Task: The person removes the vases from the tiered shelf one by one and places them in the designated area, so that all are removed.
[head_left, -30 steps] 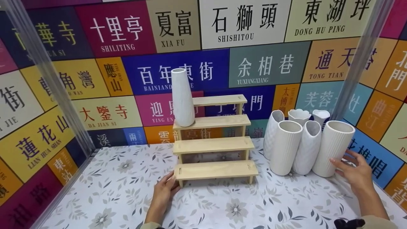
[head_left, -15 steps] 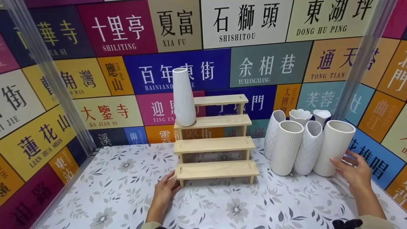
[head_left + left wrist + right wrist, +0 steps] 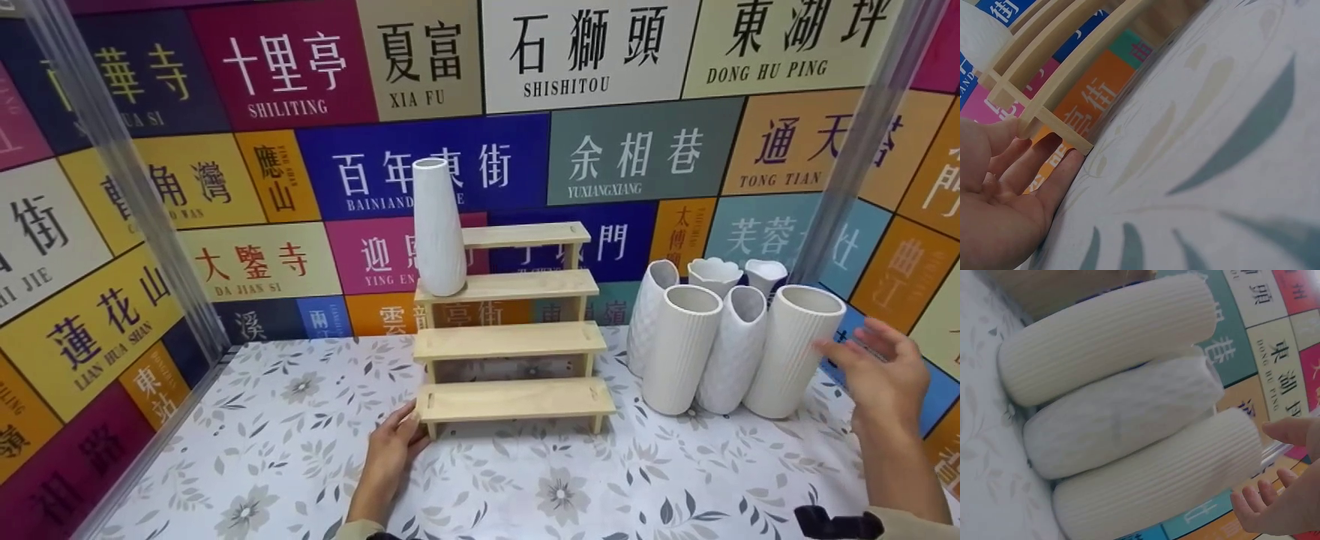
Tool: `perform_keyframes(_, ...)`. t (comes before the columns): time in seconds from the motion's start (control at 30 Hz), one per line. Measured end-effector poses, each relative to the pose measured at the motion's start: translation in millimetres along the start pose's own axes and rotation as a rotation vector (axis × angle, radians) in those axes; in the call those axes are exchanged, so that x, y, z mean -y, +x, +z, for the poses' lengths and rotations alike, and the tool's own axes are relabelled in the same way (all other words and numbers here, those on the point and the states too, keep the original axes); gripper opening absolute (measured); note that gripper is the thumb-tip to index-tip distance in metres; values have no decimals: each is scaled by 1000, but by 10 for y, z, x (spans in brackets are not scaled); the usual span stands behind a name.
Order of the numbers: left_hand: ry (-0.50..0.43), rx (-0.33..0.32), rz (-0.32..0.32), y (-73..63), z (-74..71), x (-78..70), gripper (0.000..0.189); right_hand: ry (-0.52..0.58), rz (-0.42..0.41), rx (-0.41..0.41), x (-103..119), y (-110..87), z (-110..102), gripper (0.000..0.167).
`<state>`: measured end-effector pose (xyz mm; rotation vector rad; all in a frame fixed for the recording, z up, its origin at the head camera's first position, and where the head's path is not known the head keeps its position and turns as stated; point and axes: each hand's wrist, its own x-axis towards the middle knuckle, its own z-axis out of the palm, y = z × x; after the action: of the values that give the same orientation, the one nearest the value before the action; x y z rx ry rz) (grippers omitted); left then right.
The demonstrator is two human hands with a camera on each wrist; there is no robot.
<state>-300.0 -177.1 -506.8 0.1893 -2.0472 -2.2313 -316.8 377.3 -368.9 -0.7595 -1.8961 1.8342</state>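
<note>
A light wooden stepped display stand (image 3: 513,400) is on the table, with a tall white tapered vase (image 3: 439,232) upright at its upper left. My left hand (image 3: 391,444) holds the stand's lower front left corner; in the left wrist view the thumb is at the board's end and the fingers are by the leg. To the right stand several white vases. My right hand (image 3: 889,379) is beside the rightmost ribbed vase (image 3: 795,352), holding nothing. In the right wrist view, its thumb and loosely bent fingers (image 3: 1255,503) are near that vase's upper end.
A ribbed vase (image 3: 681,352) and a slanted-mouth textured vase (image 3: 733,352) are at the group's front. Behind are another slanted vase (image 3: 651,322) and two with wavy rims. Colourful sign-printed walls (image 3: 637,161) and clear corner posts bound the floral-covered table (image 3: 300,442).
My right hand has lifted up and moved right, from the side of the rightmost ribbed vase. My left hand stays at the stand's corner. The view has shifted slightly.
</note>
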Motion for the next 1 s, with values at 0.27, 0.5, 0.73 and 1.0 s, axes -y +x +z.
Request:
perform_keyframes(0.27,-3,7,0,-8,-13,3,50,98,-217,264,142,-398,189,82)
perform_keyframes(0.5,-31,22,34,-13,-17,16,51,82,-416,468,133,-645,473,73)
perform_keyframes(0.73,-49,27,44,4,-13,19,51,-95,-500,502,115,-800,741,67)
perform_keyframes(1.0,-61,29,51,19,-21,37,51,-166,-564,563,176,-1004,1164,65)
